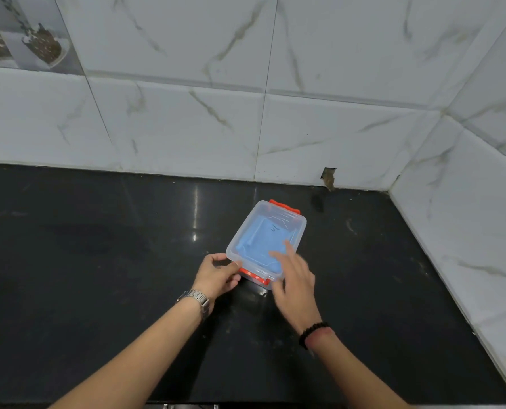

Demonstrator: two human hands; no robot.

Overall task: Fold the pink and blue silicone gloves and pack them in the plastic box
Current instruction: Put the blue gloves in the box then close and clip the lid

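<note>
Now the left hand (219, 274) is pinching the near corner of the plastic box (265, 243) by its orange latch (253, 276), likely steadying it, while the right hand (294, 276) is lying flat, fingers spread, on the clear lid to seat it; blue glove (260, 242) is showing inside, pink one unseen, on the black worktop (98, 261)

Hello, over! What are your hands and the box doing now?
Left hand grips box's near corner. Right hand flat on its lid. Blue glove inside. Nothing in the way.
</note>
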